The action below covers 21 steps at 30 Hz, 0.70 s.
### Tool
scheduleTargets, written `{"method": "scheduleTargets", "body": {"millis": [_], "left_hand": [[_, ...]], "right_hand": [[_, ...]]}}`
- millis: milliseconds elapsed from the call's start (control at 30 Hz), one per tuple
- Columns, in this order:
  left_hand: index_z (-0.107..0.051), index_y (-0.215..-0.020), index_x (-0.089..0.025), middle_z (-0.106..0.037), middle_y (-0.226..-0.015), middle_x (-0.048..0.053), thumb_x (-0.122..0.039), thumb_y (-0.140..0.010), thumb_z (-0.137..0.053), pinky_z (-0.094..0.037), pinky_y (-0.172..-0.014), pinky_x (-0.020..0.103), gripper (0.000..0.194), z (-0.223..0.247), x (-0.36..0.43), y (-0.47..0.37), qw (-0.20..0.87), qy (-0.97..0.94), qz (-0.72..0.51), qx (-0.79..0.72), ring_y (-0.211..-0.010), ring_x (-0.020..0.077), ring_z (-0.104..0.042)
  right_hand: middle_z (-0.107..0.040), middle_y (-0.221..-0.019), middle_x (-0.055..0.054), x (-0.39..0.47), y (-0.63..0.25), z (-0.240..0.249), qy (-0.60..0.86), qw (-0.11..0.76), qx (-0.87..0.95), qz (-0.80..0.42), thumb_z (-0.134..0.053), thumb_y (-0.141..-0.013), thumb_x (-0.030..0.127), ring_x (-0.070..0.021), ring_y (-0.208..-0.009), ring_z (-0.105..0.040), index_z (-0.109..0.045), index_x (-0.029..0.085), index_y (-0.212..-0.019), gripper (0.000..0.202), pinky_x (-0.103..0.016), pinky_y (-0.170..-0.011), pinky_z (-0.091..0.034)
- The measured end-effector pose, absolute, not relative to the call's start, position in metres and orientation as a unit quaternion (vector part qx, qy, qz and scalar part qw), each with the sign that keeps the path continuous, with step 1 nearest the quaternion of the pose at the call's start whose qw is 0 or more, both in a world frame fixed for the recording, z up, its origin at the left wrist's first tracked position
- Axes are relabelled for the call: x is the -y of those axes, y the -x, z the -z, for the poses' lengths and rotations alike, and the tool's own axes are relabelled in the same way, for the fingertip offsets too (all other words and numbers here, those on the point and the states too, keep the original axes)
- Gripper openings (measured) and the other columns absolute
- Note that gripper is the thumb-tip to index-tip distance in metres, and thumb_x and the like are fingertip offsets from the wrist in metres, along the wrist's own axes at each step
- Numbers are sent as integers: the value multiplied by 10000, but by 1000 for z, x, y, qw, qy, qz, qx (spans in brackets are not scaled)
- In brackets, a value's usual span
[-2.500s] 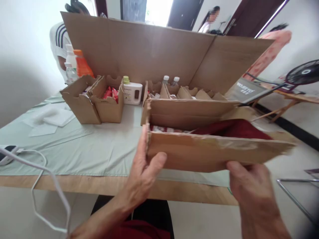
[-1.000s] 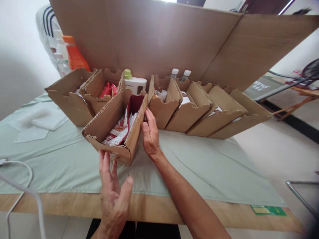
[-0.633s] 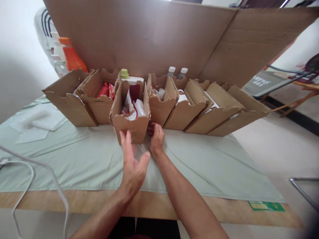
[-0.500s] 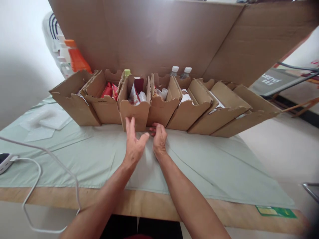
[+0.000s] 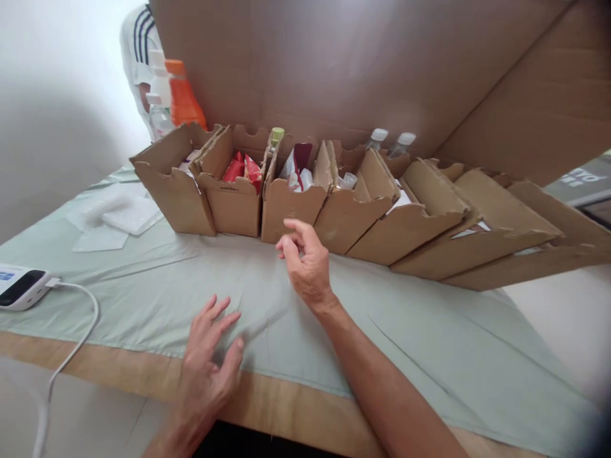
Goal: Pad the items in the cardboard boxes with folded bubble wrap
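Observation:
Several cardboard bins stand side by side in a row on the green cloth. My right hand (image 5: pixel 308 262) is just in front of a cardboard bin (image 5: pixel 291 208) holding a white and dark red packet (image 5: pixel 300 166). Its fingers are curled in toward the thumb and nothing shows between them. Whether it touches the bin's front I cannot tell. Lower left, my left hand (image 5: pixel 210 359) hovers over the cloth near the table's front edge, fingers spread and empty. The bin with red packets (image 5: pixel 236 168) stands to the left of the packet bin.
A tall cardboard sheet (image 5: pixel 324 70) rises behind the bins. An orange bottle (image 5: pixel 185 98) stands at the back left, and clear plastic bags (image 5: pixel 124 213) lie on the cloth (image 5: pixel 267 318). A white device (image 5: pixel 23 287) with a white cable (image 5: pixel 88 318) sits at the left edge.
My left hand has pulled back from the bin's front toward the table edge. My right hand has lifted from the bin's base and curled. The packet bin is back in line with the row.

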<state>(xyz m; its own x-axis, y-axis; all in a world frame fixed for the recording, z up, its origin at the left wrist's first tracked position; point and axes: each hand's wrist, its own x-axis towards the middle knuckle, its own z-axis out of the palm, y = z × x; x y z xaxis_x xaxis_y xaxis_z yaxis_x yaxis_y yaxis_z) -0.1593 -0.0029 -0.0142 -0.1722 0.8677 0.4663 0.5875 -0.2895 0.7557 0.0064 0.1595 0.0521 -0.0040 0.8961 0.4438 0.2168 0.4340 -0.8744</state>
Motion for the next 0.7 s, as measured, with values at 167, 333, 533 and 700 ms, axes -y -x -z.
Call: {"method": "scheduleTargets", "body": {"millis": [167,333,533,700], "left_hand": [[-731,-1154,-274,-686,-1355,123,-152,-877,-663,-432,-1134,637,310,22,16,171,97,-624,-521,-574,-1423,378,-514],[-702,-1234,-290,-636,-1435,97,-165,-899,-663,-366,-1209,594,360,25,25,171,124,-556,-582,-581,-1445,338,-498],[-560,-1430,-297,-536,-1558,87,-360,-1006,-575,-276,-1279,522,429,24,21,170,288,-277,-746,-533,-1490,281,-454],[-585,-1381,-275,-549,-1531,100,-372,-962,-647,-248,-1288,505,435,23,13,173,296,-256,-779,-490,-1490,278,-450]], "right_hand": [[-727,-752,25,-213,44,-103,435,438,763,-191,-556,-902,223,-190,-663,-645,-559,281,-1437,538,-371,-778,-557],[-683,-646,-1,-239,67,-110,459,421,769,-145,-546,-947,235,-182,-651,-668,-725,244,-915,182,-302,-687,-526],[-705,-660,20,-159,53,-107,449,427,766,-173,-522,-959,224,-158,-584,-667,-714,252,-938,195,-272,-604,-493],[-759,-707,22,-69,-3,-113,411,422,780,-212,-574,-945,200,-164,-632,-723,-727,259,-969,166,-290,-654,-558]]}}
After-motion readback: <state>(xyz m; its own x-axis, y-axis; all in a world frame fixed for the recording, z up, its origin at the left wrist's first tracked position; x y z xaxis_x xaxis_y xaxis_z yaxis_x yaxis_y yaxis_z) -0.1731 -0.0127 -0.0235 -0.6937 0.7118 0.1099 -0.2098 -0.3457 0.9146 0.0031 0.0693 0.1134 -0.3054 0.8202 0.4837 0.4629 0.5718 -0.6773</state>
